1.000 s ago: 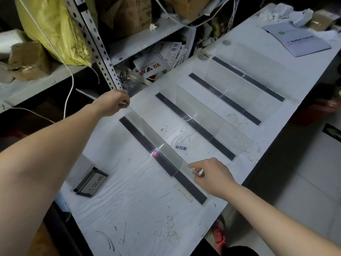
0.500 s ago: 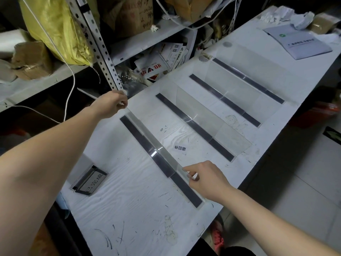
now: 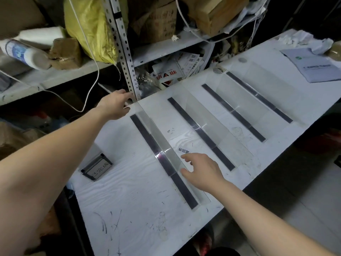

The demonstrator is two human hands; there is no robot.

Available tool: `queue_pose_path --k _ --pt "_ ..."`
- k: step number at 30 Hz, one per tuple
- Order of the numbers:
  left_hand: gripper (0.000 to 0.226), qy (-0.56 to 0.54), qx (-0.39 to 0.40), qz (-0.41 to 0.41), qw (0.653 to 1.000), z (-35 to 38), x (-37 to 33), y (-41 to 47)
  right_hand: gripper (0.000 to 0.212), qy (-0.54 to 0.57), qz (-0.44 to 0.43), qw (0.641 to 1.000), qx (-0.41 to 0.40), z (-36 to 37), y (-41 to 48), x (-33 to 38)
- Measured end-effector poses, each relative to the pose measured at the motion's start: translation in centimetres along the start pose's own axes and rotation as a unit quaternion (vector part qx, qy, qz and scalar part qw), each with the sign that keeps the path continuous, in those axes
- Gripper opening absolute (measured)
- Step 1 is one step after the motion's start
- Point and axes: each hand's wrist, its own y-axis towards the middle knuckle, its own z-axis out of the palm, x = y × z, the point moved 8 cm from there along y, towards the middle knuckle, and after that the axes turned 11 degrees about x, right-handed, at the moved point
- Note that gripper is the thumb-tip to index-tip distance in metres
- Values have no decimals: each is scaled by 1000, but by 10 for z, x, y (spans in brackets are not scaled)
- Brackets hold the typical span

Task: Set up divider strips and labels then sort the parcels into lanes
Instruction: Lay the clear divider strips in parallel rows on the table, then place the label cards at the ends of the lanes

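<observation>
**Dim room, bright table, bent edges**

The light is soft and falls mostly on the white table (image 3: pixel 129 191), which is the brightest part and looks a little bluish. The shelf (image 3: pixel 55 78) at the upper left is dark and shows little detail, and the floor (image 3: pixel 304 209) at the lower right is dim grey. Shadows on the table are faint. A small glare spot sits on the middle of the nearest clear divider (image 3: pixel 166 154). The wide lens leans the post (image 3: pixel 121 43) and makes the left forearm (image 3: pixel 36 172) very large. The whole picture is slightly soft, most at the edges.
</observation>
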Motion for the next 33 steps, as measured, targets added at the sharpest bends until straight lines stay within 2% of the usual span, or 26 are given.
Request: queue_pose_path --k 6,13,15,18,22,33 --pt "50 -13 7 -154 988 -1 22 -92 48 -78 -112 991 -11 -15 15 48" --pt "56 -82 38 -296 951 33 42 -207 54 -149 -224 963 4 -16 29 122" --pt "52 -107 48 -322 939 49 44 -230 55 -155 -249 956 13 -11 34 143" --pt "43 -128 46 -348 928 71 45 -253 53 -165 -282 945 33 0 47 172" --pt "46 -148 57 -358 920 92 43 -262 48 -185 -314 930 50 15 67 207" --pt "40 -191 59 -383 902 131 73 -250 40 -211 -334 912 108 71 144 263"
